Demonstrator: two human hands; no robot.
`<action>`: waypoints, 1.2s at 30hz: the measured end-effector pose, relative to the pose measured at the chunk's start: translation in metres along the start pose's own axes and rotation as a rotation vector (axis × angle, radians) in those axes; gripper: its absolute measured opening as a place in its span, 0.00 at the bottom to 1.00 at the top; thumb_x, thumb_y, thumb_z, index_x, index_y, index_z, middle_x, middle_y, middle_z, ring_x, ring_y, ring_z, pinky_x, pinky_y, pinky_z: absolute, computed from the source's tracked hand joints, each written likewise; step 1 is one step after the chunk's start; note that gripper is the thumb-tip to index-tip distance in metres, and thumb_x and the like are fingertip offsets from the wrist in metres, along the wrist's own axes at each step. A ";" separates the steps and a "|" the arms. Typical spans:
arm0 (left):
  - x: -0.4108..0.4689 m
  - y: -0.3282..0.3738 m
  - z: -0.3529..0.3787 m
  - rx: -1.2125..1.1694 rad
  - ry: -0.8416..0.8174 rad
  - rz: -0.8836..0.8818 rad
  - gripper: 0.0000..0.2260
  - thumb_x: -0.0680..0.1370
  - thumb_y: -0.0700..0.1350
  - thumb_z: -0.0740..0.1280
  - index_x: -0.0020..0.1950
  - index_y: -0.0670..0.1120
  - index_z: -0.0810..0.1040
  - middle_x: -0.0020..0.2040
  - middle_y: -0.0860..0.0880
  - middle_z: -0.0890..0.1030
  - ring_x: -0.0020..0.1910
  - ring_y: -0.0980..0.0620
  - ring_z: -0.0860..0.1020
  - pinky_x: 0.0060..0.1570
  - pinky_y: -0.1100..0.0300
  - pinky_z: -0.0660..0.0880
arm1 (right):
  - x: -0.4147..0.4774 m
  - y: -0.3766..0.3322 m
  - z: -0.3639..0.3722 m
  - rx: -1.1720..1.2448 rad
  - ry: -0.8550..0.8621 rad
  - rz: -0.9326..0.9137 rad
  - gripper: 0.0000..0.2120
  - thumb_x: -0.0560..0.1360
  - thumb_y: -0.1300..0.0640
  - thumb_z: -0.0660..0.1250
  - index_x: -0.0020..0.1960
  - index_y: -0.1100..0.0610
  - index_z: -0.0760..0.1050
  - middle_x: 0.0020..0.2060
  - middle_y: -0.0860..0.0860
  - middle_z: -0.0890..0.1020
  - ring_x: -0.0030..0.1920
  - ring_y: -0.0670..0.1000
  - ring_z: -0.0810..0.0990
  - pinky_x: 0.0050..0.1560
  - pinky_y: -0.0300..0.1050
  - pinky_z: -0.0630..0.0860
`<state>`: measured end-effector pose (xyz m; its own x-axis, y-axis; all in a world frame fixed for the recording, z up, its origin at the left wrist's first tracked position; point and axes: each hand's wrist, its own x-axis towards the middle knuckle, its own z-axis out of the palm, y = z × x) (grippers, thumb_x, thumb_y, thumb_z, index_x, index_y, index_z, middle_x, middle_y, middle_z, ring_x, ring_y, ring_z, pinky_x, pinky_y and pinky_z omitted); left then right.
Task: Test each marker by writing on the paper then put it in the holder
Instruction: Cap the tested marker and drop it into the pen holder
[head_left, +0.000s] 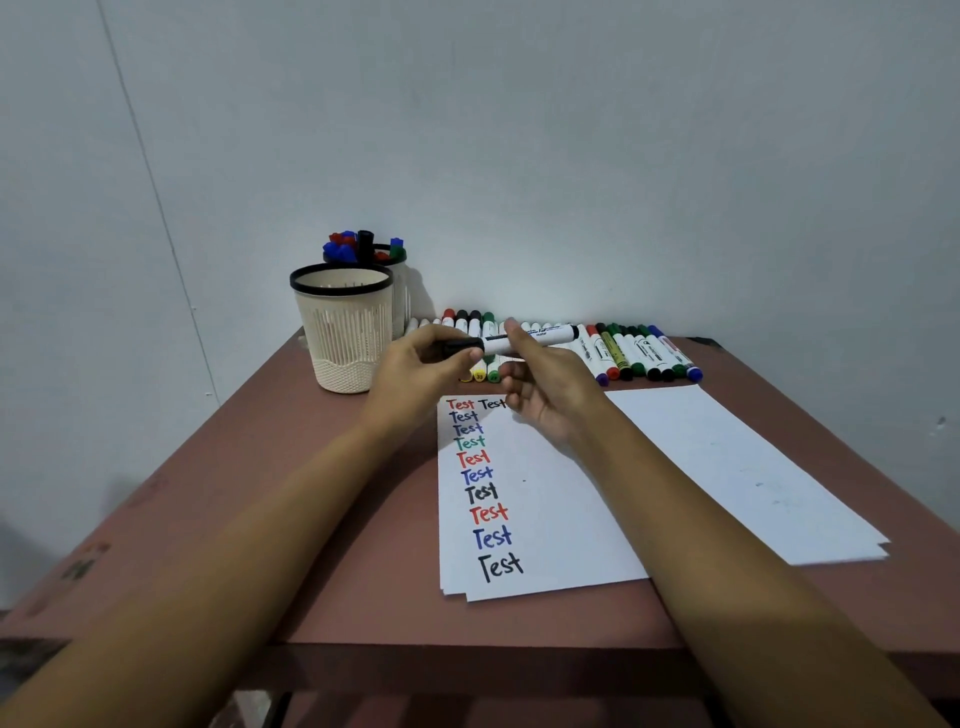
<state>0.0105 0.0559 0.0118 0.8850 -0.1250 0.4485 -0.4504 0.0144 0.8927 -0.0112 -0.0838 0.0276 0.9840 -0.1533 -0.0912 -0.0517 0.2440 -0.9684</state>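
A black-capped white marker (540, 336) lies level in the air above the top of the written paper (540, 525). My left hand (423, 371) pinches its black cap end, and my right hand (545, 384) holds the white barrel from below. The paper carries a column of "Test" words in red, blue, green and black. An empty cream holder (343, 332) with a black rim stands left of my hands. Behind it a second holder (399, 283) is full of markers. A row of markers (634, 353) lies along the wall.
A blank stack of paper (743, 467) lies to the right of the written sheet. The brown table (249, 499) ends at a front edge near my forearms. A grey wall rises directly behind the marker row.
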 end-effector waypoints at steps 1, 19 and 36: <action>-0.002 0.005 0.001 -0.053 0.014 -0.012 0.05 0.73 0.36 0.70 0.46 0.44 0.79 0.39 0.47 0.80 0.35 0.56 0.78 0.42 0.59 0.77 | 0.002 0.001 -0.002 -0.010 0.013 0.007 0.17 0.76 0.42 0.65 0.47 0.57 0.77 0.30 0.51 0.77 0.30 0.47 0.74 0.31 0.40 0.70; 0.113 0.101 -0.072 0.598 0.331 0.291 0.09 0.74 0.38 0.63 0.54 0.42 0.74 0.47 0.49 0.77 0.42 0.51 0.76 0.36 0.64 0.73 | 0.023 0.029 -0.021 -1.018 0.226 -0.422 0.16 0.80 0.58 0.56 0.38 0.65 0.73 0.36 0.60 0.78 0.36 0.52 0.72 0.34 0.44 0.65; 0.170 0.035 -0.089 0.933 0.167 0.085 0.09 0.77 0.38 0.61 0.56 0.41 0.75 0.51 0.40 0.79 0.44 0.43 0.76 0.43 0.55 0.73 | 0.031 0.031 -0.022 -1.063 0.252 -0.446 0.15 0.80 0.57 0.57 0.40 0.63 0.75 0.38 0.57 0.80 0.38 0.52 0.75 0.39 0.44 0.70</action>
<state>0.1561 0.1232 0.1231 0.8181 -0.0155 0.5749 -0.3627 -0.7897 0.4948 0.0135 -0.1020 -0.0105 0.8956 -0.2367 0.3767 0.0553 -0.7810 -0.6221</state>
